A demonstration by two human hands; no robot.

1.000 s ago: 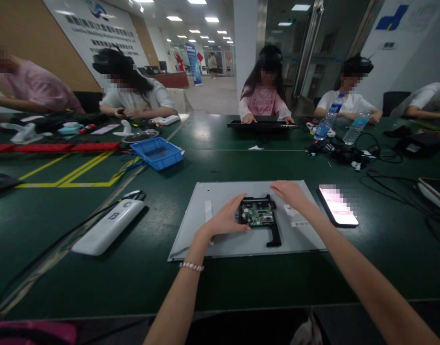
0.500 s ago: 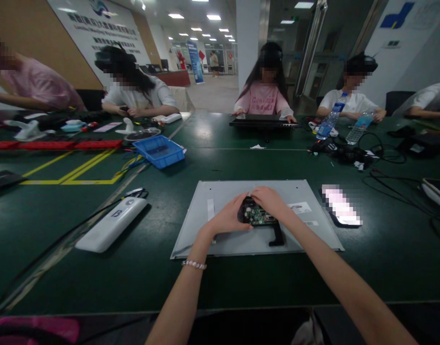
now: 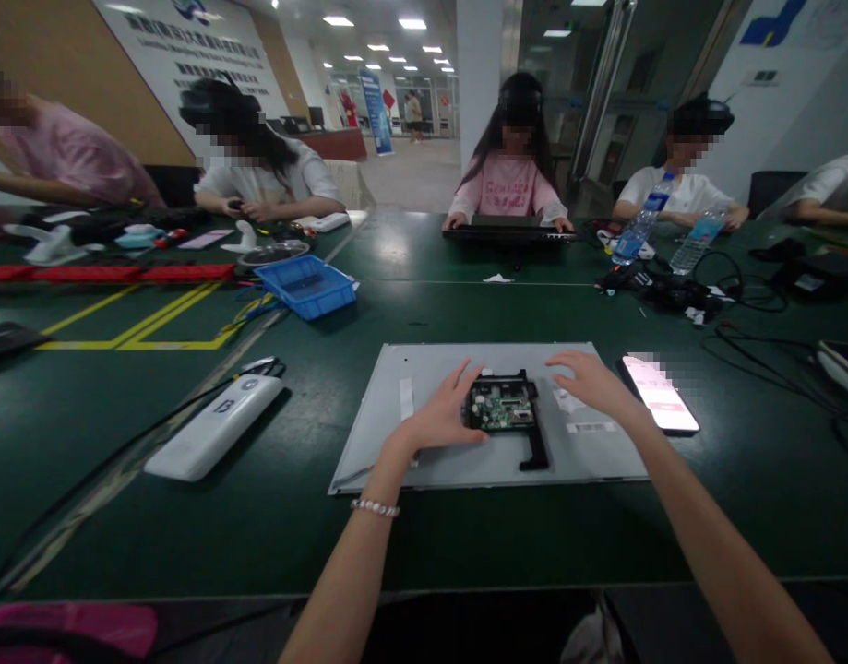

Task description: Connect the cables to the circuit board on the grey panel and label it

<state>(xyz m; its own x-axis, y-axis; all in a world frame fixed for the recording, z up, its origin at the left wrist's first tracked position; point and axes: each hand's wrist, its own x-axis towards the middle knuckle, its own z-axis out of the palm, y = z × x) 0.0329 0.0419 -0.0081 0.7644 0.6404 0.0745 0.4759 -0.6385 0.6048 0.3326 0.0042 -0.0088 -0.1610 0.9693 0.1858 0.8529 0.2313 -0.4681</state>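
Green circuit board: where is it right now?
Head view, near the middle: the green circuit board sits in a black frame over the grey panel, just right of the left hand.

Ceiling lights (image 3: 412, 24): white, bright overhead
Surface (image 3: 188, 544): dim green, pale glare toward far middle
Grey panel (image 3: 582, 458): evenly lit
Phone screen (image 3: 662, 395): glowing, partly pixelated
Wall lettering (image 3: 195, 41): soft, slanted by edge distortion

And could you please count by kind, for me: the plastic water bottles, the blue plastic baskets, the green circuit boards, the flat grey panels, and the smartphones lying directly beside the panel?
Plastic water bottles: 2
Blue plastic basket: 1
Green circuit board: 1
Flat grey panel: 1
Smartphone beside the panel: 1
Total: 6
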